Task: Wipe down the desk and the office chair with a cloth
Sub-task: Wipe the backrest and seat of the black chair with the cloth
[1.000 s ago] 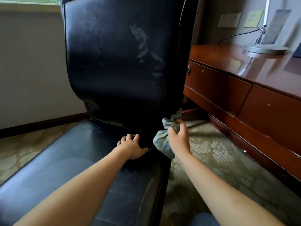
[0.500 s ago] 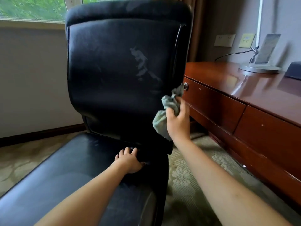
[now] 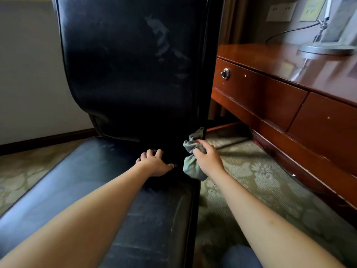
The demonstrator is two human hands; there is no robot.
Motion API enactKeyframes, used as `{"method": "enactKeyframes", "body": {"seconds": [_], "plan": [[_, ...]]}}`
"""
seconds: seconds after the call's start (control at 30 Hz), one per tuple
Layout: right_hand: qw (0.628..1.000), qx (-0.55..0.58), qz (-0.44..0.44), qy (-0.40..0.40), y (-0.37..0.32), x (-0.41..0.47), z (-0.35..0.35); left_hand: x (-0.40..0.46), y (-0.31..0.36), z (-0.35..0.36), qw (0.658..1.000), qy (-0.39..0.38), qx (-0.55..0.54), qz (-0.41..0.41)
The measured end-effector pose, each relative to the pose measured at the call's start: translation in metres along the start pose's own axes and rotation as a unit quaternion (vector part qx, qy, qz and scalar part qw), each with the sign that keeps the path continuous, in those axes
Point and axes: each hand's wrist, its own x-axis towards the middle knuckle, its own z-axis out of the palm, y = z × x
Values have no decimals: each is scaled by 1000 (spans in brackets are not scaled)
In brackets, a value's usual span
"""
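A black leather office chair (image 3: 127,74) fills the left and middle of the view, its backrest worn with pale scuffs. My left hand (image 3: 154,163) rests flat on the back of the seat, fingers spread, holding nothing. My right hand (image 3: 207,159) grips a bunched grey-green cloth (image 3: 191,165) and presses it against the lower right edge of the backrest, where it meets the seat. The reddish wooden desk (image 3: 280,60) stands to the right of the chair.
The desk has drawers, one with a round metal knob (image 3: 225,73). A lamp base (image 3: 326,48) and its cord sit on the desktop near wall sockets (image 3: 281,11). Patterned green carpet (image 3: 257,180) lies between chair and desk. A pale wall with a dark skirting is at left.
My right hand has slid the cloth down the right edge of the backrest from mid-height back to the seat joint. The view has tilted down. My left hand stayed on the seat.
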Motion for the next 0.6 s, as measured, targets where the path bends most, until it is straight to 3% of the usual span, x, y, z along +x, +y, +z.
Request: {"method": "enactKeyframes", "body": {"seconds": [0.13, 0.37, 0.6], "plan": [[978, -204, 12, -46, 17, -21, 12, -2, -2, 4, 1000, 3, 0, -4], [950, -296, -34, -93, 25, -65, 2, -3, -2, 0, 1000, -28, 4, -6], [939, -338, -28, -63, 14, 2, 18, 4, -19, -10, 997, -80, -4, 15]]}}
